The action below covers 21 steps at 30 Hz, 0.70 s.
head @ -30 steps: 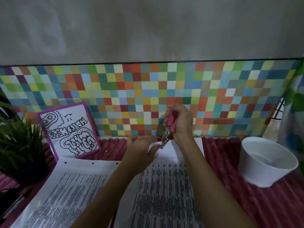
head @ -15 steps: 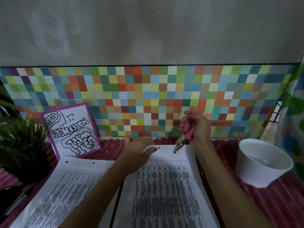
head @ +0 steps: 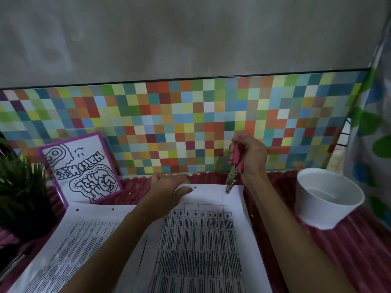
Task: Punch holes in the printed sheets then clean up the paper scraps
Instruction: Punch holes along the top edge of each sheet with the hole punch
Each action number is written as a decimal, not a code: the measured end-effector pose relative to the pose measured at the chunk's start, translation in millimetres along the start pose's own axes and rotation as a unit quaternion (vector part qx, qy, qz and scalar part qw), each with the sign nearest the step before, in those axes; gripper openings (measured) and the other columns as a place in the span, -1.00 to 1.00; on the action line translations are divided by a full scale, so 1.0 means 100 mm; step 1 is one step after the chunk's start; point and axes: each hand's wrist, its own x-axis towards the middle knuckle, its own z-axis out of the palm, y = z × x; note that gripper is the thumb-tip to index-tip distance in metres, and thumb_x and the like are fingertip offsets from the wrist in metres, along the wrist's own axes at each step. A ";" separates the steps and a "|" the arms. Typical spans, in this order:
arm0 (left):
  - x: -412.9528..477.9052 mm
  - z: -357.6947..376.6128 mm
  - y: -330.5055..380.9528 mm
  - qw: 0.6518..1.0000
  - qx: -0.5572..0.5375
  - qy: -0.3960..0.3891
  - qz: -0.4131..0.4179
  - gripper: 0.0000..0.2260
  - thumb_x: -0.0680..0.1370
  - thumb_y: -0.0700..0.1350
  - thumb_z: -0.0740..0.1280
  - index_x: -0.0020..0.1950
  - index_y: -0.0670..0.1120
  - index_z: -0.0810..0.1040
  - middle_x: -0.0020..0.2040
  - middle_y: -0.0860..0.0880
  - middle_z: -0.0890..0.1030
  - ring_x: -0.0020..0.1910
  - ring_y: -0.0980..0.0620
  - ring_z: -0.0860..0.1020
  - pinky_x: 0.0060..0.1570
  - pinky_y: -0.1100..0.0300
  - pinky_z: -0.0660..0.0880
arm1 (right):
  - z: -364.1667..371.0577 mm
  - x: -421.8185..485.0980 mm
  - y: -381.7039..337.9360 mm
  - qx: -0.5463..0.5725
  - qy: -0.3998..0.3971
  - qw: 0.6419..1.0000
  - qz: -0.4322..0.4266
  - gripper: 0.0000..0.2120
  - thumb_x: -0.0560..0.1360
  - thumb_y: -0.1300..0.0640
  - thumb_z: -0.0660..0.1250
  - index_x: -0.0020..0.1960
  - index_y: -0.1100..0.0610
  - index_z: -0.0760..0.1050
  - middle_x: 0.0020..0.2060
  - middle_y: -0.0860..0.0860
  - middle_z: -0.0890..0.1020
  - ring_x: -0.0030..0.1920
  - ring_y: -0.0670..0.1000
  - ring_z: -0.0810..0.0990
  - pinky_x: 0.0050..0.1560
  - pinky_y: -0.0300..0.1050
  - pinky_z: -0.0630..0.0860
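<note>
Printed sheet lies at 6 o'clock on the bench, your left hand pressing its top edge flat so it can't slide. Your right hand wraps its grip round the pink punch, nose at the 1 o'clock corner, ready for a hole.

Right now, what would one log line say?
left hand: presses right sheet | right hand: grips hole punch, tip at sheet's top edge

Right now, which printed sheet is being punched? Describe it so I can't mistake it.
Below the checkered wall, two printed sheets lie side by side on the red cloth. It is the right sheet: the left hand presses its top, and the pink-handled punch meets its top edge.
</note>
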 end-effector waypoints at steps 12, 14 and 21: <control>0.07 0.26 0.39 0.992 0.039 0.097 0.065 -0.70 0.53 0.13 0.21 0.05 -0.03 0.58 -0.01 0.08 0.67 -0.02 0.13 0.59 0.34 -0.20 0.19 | 0.04 -0.03 0.01 -0.009 0.014 1.000 -0.012 -0.74 0.50 0.31 0.09 -0.28 0.21 0.48 -0.53 0.07 0.47 -0.59 0.02 0.36 -0.58 -0.24 0.33; 0.12 0.36 0.48 0.994 0.000 0.091 0.053 -0.77 0.56 0.09 0.22 -0.01 -0.02 0.58 -0.06 0.09 0.66 -0.10 0.15 0.55 0.34 -0.18 0.21 | 0.05 -0.04 0.01 -0.009 0.018 1.000 -0.012 -0.73 0.52 0.31 0.09 -0.28 0.21 0.48 -0.54 0.06 0.48 -0.59 0.01 0.36 -0.58 -0.24 0.33; 0.16 0.52 0.43 0.989 -0.065 0.131 0.001 -0.73 0.54 0.14 0.17 -0.13 0.01 0.56 -0.14 0.17 0.62 -0.19 0.21 0.47 0.12 0.10 0.14 | 0.05 -0.04 0.03 0.001 0.013 0.999 0.031 -0.78 0.50 0.27 0.13 -0.25 0.20 0.49 -0.45 0.11 0.49 -0.51 0.05 0.40 -0.49 -0.17 0.39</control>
